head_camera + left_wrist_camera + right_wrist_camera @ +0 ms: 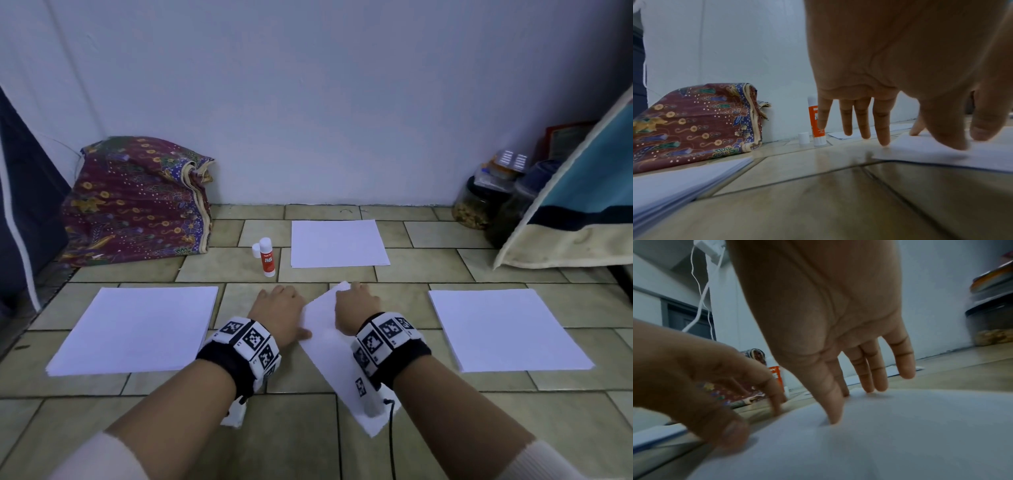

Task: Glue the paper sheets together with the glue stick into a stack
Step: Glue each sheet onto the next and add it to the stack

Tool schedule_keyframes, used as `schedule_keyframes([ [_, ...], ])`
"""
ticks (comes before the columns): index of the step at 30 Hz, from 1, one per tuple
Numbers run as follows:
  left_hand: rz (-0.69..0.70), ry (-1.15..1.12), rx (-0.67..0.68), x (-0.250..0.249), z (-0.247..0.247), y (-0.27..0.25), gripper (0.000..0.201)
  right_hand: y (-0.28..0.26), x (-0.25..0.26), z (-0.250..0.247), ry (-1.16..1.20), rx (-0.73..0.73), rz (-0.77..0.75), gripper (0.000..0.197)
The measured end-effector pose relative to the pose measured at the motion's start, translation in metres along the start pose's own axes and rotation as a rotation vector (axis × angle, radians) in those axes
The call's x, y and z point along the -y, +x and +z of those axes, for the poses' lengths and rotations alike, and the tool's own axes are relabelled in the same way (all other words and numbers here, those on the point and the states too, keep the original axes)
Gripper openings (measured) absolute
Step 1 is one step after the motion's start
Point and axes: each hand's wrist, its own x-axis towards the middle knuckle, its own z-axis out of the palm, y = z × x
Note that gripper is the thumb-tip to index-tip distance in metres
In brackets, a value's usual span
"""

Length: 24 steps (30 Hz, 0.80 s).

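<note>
One white sheet lies askew on the tiled floor between my hands. My right hand rests flat on it; its thumb and straight fingers press the paper. My left hand sits at the sheet's left edge, fingers down on the floor by its corner, thumb touching the paper. Paper stacks lie at left, right and far middle. The orange-and-white glue stick stands uncapped beyond my left hand, with its cap beside it.
A patterned cloth bundle leans on the wall at far left. Jars and a hanging blue and cream cloth fill the far right corner. Dark fabric borders the left edge. A black cable trails from my right wrist.
</note>
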Motion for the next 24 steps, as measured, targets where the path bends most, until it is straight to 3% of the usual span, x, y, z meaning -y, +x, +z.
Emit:
schedule_keyframes([
  [4,0.062,-0.118,0.092,0.0,0.014,0.001,0.106,-0.006,0.023,0.008,0.045,0.003,-0.149,0.045],
  [6,0.042,-0.134,0.163,0.003,0.022,0.004,0.116,-0.007,0.032,0.012,0.06,0.025,-0.206,0.059],
  [8,0.017,-0.132,0.205,0.006,0.03,0.006,0.117,-0.008,0.04,0.013,0.088,0.029,-0.227,0.069],
  [13,0.037,0.089,0.156,0.005,0.029,0.002,0.11,-0.006,0.043,0.011,0.149,0.083,-0.3,0.085],
  [18,0.007,0.193,0.138,0.002,0.022,0.005,0.115,-0.005,0.036,0.011,0.089,0.067,-0.124,0.099],
  [24,0.011,0.125,0.142,0.004,0.023,0.011,0.119,-0.003,0.032,0.015,0.096,0.094,-0.212,0.097],
])
